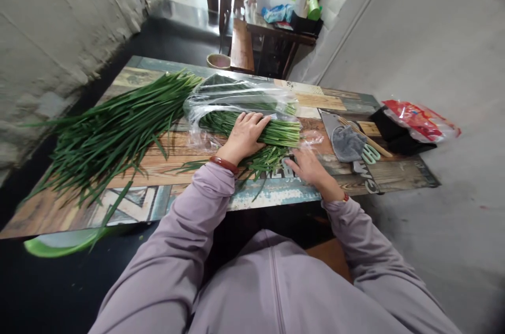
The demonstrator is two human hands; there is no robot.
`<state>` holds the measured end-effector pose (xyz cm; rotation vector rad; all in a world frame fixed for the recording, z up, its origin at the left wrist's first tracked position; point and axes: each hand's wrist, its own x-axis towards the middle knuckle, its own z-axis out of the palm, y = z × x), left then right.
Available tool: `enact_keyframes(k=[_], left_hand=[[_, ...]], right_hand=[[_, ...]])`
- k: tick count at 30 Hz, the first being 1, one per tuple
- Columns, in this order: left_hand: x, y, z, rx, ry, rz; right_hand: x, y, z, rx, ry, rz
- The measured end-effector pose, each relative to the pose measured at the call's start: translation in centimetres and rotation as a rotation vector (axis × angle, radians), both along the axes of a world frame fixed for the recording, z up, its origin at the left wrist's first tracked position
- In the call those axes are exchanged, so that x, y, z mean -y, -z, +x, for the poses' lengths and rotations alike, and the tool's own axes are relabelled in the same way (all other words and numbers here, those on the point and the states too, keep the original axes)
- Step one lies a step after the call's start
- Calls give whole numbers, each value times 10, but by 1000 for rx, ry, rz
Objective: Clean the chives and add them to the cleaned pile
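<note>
Lying beneath left grip [245, 135], green stems [283, 133] end near right grip [311, 167], both unclasped.

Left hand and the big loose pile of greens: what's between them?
Head view, from pile to left hand: a strip of table, then the clear bag's edge and the leafy end of the bundle under that hand.

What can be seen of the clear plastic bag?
The bag is thin, see-through and crinkled, with glossy highlights. It lies bulging on the table, beside a pile of green leaves. More greens show through its far part. The left hand rests on a bunch of stalks at its near side; whether that bunch is inside is unclear.
</note>
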<state>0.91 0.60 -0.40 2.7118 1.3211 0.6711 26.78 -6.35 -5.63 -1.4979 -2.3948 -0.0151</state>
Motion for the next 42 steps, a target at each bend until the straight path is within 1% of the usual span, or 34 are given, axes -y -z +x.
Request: enact_keyframes(k=[3, 6, 8, 10, 14, 17, 18, 20, 23, 25, 29, 32, 34, 37, 40, 42], left_hand=[[0, 1, -1, -4, -15, -16], [0, 3, -2, -7, -15, -26], [-1, 4, -2, -8, -15, -27], [-1, 5, -1, -5, -20, -29], [-2, 5, 0, 1, -23, -31], [-3, 6, -1, -7, -26, -27], [-3, 6, -1, -11, -27, -27], [-4, 5, -2, -17, -30, -37], [-3, 4, -3, -21, -33, -60], [-3, 3, -4, -23, -38, -62], [-4, 4, -6, -27, -66, -40], [-7, 6, -7, -23, -90, -22], [-8, 7, -8, -22, -97, -21], [-9, 7, -8, -34, -111, -41], [-8, 4, -6, -65, -122, -64], [-6, 0, -5, -80, -120, -73]], right_hand=[[-26, 2, -1, -47, 48, 10], [-32, -1, 11, -101, 0, 5], [-23, -6, 23, -149, -44, -3], [-5, -14, 36, -224, -23, 9], [31, -36, 52, -389, 131, 97], [38, -50, 43, -444, 241, 191], [36, -52, 36, -435, 241, 220], [25, -52, 19, -371, 169, 249], [-1, -43, -9, -248, 44, 177], [-23, -35, -22, -222, 19, 133], [-65, -20, -28, -242, -8, 68], [-86, -16, -24, -260, -40, 53], [-92, -15, -21, -276, -58, 55], [-89, -19, -18, -293, -89, 54], [-81, -29, -16, -291, -120, 69], [-76, -38, -16, -328, -105, 126]])
